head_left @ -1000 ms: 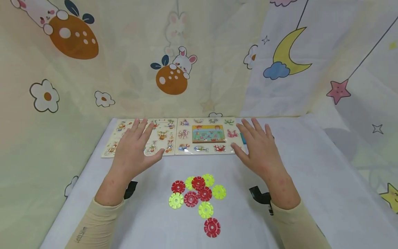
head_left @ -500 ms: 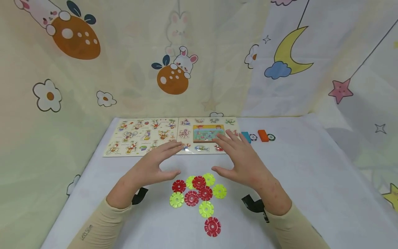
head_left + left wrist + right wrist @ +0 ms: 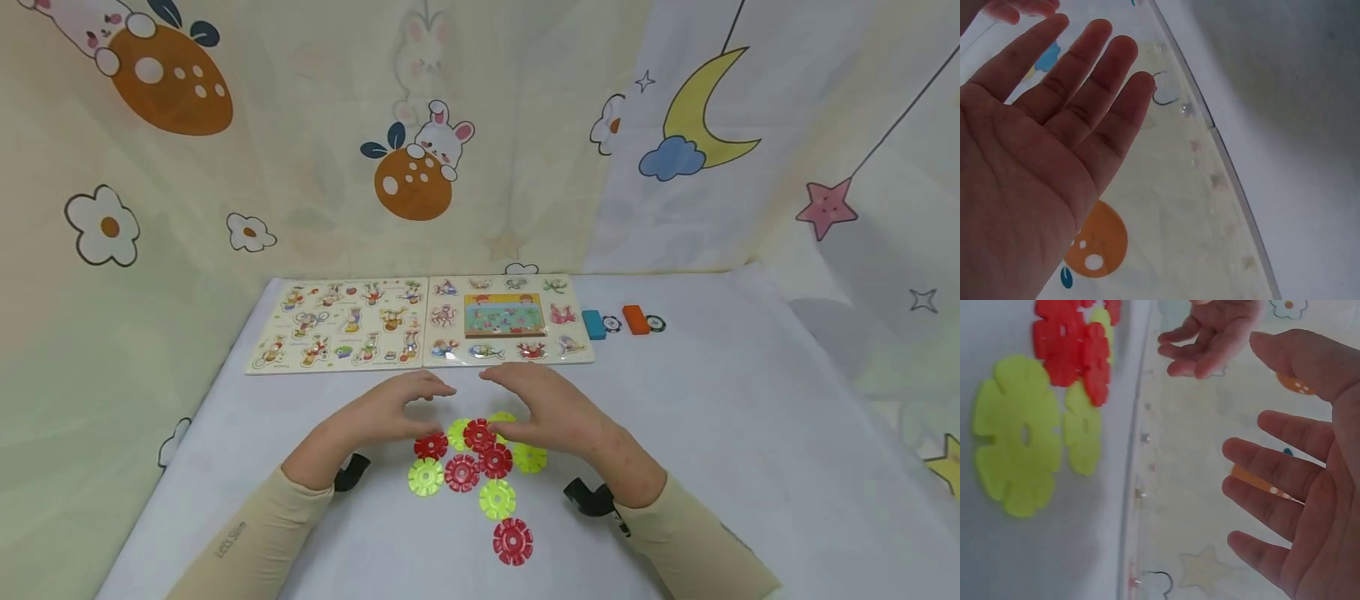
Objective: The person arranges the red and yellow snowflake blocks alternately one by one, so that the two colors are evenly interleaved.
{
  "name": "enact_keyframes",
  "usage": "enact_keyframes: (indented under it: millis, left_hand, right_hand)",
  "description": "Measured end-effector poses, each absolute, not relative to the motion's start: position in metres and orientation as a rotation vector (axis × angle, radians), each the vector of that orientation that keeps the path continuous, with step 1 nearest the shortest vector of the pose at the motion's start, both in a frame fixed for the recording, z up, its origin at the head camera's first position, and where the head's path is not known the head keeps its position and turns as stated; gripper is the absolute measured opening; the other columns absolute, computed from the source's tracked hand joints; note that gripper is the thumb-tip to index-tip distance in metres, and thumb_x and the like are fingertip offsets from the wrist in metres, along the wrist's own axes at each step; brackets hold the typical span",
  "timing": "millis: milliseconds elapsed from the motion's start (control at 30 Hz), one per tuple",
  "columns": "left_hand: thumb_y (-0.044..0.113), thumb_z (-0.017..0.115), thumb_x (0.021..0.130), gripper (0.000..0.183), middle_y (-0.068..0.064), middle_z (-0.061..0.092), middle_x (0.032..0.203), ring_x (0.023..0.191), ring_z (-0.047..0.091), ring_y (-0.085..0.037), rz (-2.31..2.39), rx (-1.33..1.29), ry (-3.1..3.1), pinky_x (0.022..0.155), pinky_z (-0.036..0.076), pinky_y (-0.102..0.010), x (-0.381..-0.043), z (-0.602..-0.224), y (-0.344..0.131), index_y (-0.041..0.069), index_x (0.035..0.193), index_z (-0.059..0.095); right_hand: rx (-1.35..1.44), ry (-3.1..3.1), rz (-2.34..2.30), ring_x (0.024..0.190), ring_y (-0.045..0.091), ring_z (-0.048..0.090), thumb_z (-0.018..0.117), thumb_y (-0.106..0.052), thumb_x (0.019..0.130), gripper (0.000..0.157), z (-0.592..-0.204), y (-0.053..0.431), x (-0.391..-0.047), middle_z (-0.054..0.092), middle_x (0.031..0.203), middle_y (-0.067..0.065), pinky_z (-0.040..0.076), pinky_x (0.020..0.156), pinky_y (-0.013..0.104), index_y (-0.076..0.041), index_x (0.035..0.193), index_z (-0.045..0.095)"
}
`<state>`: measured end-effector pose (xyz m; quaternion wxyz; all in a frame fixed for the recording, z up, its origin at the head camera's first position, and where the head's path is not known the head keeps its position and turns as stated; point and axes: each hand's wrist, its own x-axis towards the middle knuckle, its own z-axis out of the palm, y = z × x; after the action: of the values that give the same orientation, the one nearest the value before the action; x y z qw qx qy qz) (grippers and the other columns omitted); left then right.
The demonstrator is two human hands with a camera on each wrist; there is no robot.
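Both hands hover over the table with nothing in them. My left hand (image 3: 390, 408) is at the left of a cluster of flat notched plastic discs, fingers relaxed; the left wrist view shows its bare palm (image 3: 1022, 162). Opposite it, my right hand (image 3: 551, 408) overlaps the upper right of the cluster, its fingers spread in the right wrist view (image 3: 1291, 469). The discs are red (image 3: 462, 473) and yellow-green (image 3: 497, 499), several of each, some overlapping. One red disc (image 3: 513, 542) lies apart at the front. A large yellow-green disc (image 3: 1017, 434) looms in the right wrist view.
Two picture puzzle boards (image 3: 337, 329) lie side by side at the back, a small picture block (image 3: 504, 316) on the right one. Right of them are a blue block (image 3: 594, 325), an orange block (image 3: 635, 320) and two small round pieces (image 3: 656, 323). A printed curtain (image 3: 300, 150) hangs behind.
Both hands have come down and inward from above the puzzle boards toward the discs, uncovering the boards and the small blocks. The discs lie as before.
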<state>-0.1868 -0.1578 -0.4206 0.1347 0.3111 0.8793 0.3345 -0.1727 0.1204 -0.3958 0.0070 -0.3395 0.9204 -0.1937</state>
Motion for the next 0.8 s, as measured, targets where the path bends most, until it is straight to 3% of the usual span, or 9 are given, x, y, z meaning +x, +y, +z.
enact_keyframes:
  millis: [233, 800]
  left_hand:
    - [0.03, 0.074, 0.08, 0.045, 0.002, 0.058, 0.105, 0.09, 0.052, -0.019, 0.888, 0.839, 2.511, 0.075, 0.045, -0.033, -0.184, -0.431, -0.147, 0.016, 0.122, 0.063]
    - [0.04, 0.072, 0.08, 0.05, 0.003, 0.051, 0.094, 0.075, 0.047, -0.011, 0.592, 0.801, 2.669, 0.061, 0.043, -0.027, -0.174, -0.44, -0.131, 0.021, 0.125, 0.061]
  right_hand:
    - [-0.945, 2.708, -0.599, 0.117, 0.013, 0.047, 0.071, -0.044, 0.08, 0.058, -0.417, 0.109, -0.177, 0.053, 0.128, -0.006, 0.043, 0.092, 0.038, -0.021, 0.13, 0.056]
    - [-0.815, 2.7, -0.528, 0.1, 0.009, 0.047, 0.076, -0.039, 0.078, 0.043, -0.44, 0.11, -0.187, 0.052, 0.107, -0.009, 0.045, 0.085, 0.029, -0.025, 0.117, 0.066]
